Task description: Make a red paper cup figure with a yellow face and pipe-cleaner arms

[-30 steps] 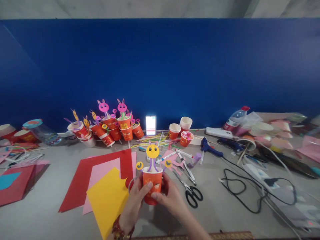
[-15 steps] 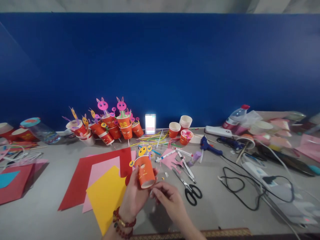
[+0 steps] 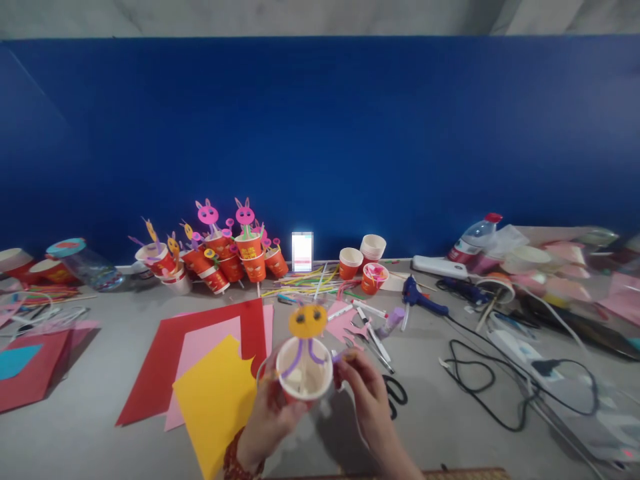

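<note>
My left hand [image 3: 275,403] is wrapped round a red paper cup [image 3: 306,392], whose white open mouth now faces up toward me. A yellow paper face [image 3: 307,321] with two dark eyes stands above the rim, and purple pipe cleaners [image 3: 294,360] curve inside the cup below it. At the cup's right side, my right hand [image 3: 363,383] has its fingers pinched on a bit of purple pipe cleaner [image 3: 339,358], partly hidden and blurred. Black-handled scissors [image 3: 396,395] lie just beyond my right hand, partly covered by it.
Red, pink and yellow paper sheets [image 3: 215,393] lie left. Decorated cups [image 3: 250,257] stand by the blue wall, with a lit phone [image 3: 303,252], plain cups [image 3: 351,262] and loose pipe cleaners [image 3: 305,283]. Right are a glue gun [image 3: 425,297], its black cord [image 3: 467,393] and a power strip [image 3: 530,363].
The cup has been turned so that its mouth faces up instead of its base facing me. My right hand has moved from under the cup's base up to its right side.
</note>
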Available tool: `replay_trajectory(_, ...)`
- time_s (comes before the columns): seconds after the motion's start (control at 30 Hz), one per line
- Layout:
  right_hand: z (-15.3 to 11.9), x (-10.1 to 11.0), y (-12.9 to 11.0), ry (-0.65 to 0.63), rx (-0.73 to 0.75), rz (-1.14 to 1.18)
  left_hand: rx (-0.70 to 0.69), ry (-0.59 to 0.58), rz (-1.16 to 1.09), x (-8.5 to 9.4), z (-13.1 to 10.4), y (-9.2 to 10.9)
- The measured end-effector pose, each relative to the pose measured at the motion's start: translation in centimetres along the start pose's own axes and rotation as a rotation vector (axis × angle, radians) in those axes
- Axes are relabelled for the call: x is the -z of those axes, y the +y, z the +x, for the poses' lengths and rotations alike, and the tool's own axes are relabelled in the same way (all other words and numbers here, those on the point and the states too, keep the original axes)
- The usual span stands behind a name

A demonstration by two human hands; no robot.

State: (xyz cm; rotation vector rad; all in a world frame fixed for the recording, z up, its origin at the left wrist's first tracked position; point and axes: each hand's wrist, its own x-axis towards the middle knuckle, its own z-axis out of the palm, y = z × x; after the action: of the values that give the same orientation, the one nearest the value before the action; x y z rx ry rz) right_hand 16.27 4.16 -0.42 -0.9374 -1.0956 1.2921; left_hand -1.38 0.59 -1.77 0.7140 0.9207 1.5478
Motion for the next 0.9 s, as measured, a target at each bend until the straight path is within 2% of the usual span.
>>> replay_trajectory(0.07, 0.7, 0.8, -1.3, -0.012, 0.124, -0.020, -0.201, -0.261, 0.198, 0.7, -0.4, -0.1)
replay_trajectory(0.1, 1.0, 1.2, -2.1, -0.058, 0.199, -0.034, -0.272, -0.383, 0.265, 0.8, -0.5, -0.1)
replay_trajectory(0.13, 1.3, 1.4, -2.9, -0.122, 0.281, -0.052, -0.308, -0.480, 0.293, 0.8, -0.6, -0.1)
replay_trajectory(0.2, 1.7, 1.7, -4.6, -0.267, 0.416, -0.082, -0.310, -0.585, 0.293, 0.6, -0.6, 0.0)
replay_trajectory(0.27, 2.0, 1.9, -6.0, -0.397, 0.464, -0.111, -0.296, -0.611, 0.296, 0.5, -0.6, -0.1)
replay_trajectory(0.37, 2.3, 2.0, -7.5, -0.544, 0.426, -0.208, -0.302, -0.627, 0.310, 0.7, -0.6, -0.4)
replay_trajectory(0.5, 2.9, 2.1, -9.1, -0.673, 0.378, -0.309, -0.311, -0.653, 0.365, 1.0, -0.4, -0.8)
replay_trajectory(0.67, 3.8, 2.0, -11.3, -0.867, 0.354, -0.475, -0.385, -0.678, 0.426, 0.5, 0.1, -0.4)
replay_trajectory(0.73, 3.8, 1.9, -12.1, -0.908, 0.348, -0.570, -0.419, -0.683, 0.460, 0.1, 0.3, -0.1)
replay_trajectory(0.9, 3.4, 1.2, -13.2, -0.873, 0.375, -0.699, -0.454, -0.717, 0.463, -0.3, 0.7, 0.3)
